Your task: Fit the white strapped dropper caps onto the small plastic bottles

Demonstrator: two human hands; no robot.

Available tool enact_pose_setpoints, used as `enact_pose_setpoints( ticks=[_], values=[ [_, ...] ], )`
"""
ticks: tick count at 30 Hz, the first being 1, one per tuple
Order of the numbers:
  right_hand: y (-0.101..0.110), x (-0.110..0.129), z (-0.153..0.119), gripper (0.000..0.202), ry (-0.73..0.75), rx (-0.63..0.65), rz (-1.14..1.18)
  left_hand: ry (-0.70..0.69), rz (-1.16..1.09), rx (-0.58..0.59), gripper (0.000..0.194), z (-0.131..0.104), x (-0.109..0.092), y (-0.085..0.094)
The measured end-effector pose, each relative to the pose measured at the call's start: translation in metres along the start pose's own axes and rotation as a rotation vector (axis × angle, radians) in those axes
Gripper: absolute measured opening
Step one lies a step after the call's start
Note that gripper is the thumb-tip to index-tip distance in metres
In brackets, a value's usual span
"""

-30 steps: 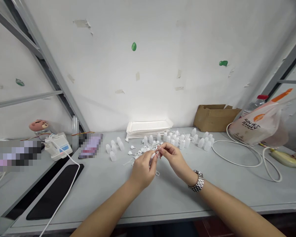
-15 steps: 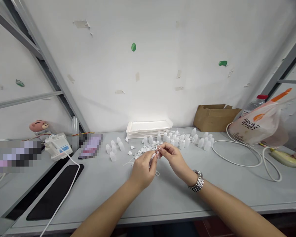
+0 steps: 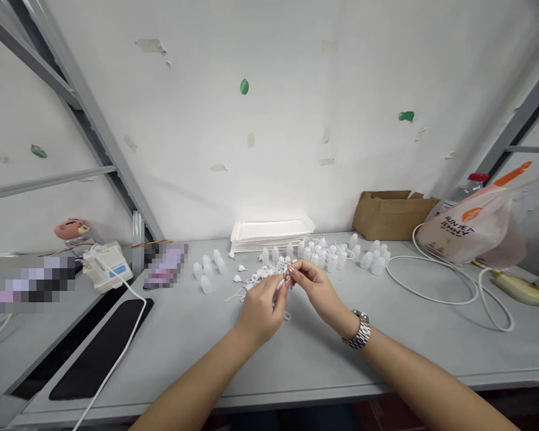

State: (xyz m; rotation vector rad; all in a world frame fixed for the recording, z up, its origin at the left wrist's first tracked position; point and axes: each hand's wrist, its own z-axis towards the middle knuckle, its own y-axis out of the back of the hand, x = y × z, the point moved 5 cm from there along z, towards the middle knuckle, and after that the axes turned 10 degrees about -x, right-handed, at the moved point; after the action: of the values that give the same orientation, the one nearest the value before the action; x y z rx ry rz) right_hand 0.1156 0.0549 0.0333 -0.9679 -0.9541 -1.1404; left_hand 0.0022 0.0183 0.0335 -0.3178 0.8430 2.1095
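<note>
Here, a small white piece (image 3: 280,284) is pinched by the left hand (image 3: 259,306) and right hand (image 3: 318,287), brought together! Bottles (image 3: 332,263) are clustered beyond.

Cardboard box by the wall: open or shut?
Open: the cardboard box shows its inner side above the front edge. Contents hidden.

a grey table (image 3: 323,359) carries small bottles (image 3: 332,263), white caps (image 3: 265,272), trays (image 3: 272,237) and a cardboard box (image 3: 391,220).

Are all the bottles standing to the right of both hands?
No, one group of translucent bottles stands left of the left hand.
</note>
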Motion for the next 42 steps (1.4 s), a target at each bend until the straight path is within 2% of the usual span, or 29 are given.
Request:
enact_pose_setpoints(
  ticks=[23,42],
  values=[
    [0.001,0.001,0.000,0.025,0.036,-0.014,-0.047,-0.030,0.035,-0.018,0.019,0.002,-0.001,0.001],
    [0.005,0.010,-0.002,0.020,0.243,-0.006,-0.318,-0.049,0.086,-0.009,0.018,0.001,-0.001,0.001]
  ],
)
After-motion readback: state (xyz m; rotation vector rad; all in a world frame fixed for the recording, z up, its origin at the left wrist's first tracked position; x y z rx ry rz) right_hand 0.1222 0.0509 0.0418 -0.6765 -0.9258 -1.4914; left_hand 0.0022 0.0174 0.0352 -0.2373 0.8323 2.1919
